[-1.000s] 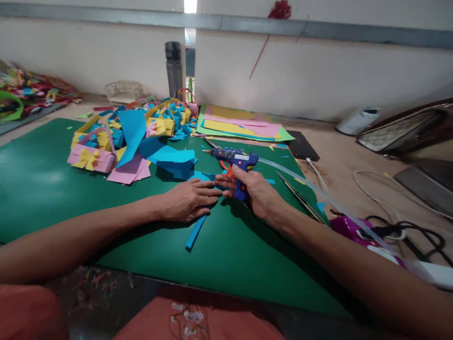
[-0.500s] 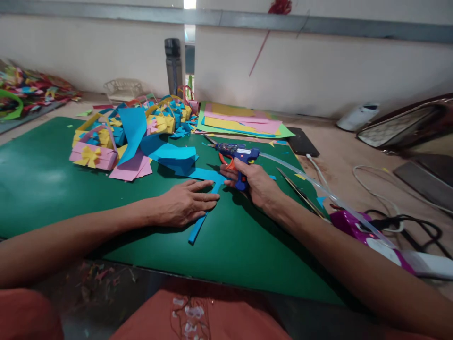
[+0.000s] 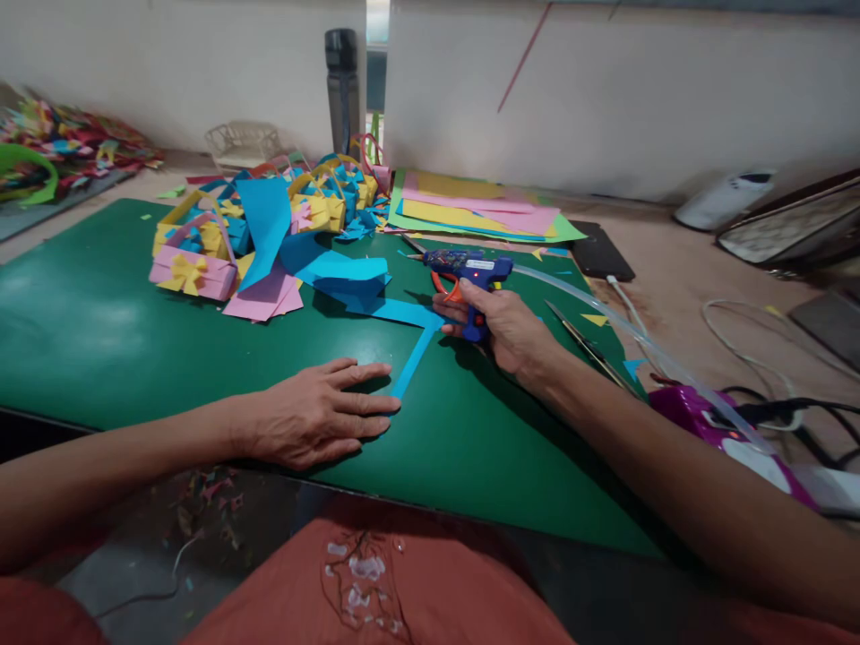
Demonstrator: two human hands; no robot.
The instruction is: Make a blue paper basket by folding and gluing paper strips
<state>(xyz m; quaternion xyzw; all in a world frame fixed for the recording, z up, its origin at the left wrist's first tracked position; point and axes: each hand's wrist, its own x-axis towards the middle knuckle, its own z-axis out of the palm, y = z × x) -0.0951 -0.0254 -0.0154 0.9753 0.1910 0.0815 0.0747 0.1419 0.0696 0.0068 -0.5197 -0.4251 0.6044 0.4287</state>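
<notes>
My right hand (image 3: 511, 327) is wrapped round the grip of a blue glue gun (image 3: 470, 264), whose nozzle points left. A clear glue stick (image 3: 571, 287) trails from its back. Below the barrel shows an orange loop (image 3: 447, 287), which looks like a scissors handle. My left hand (image 3: 322, 412) lies flat on the green mat (image 3: 430, 466), fingers spread, with fingertips at the near end of a narrow blue paper strip (image 3: 417, 358). Whether more strip lies under the fingers I cannot tell. The strip's far end meets a wider blue paper piece (image 3: 396, 311) beside my right fingers.
Small paper baskets (image 3: 194, 269) and curled blue paper (image 3: 265, 228) stand at the back left. Coloured sheets (image 3: 484, 210) lie behind the glue gun. On the right are metal tweezers or scissors (image 3: 591, 345), a black phone (image 3: 601, 251) and a purple power strip (image 3: 692, 417) with cables.
My left hand has slid toward me and left along the blue strip, and the strip's near end no longer shows beyond it. My right hand keeps the glue gun. The view has tilted down.
</notes>
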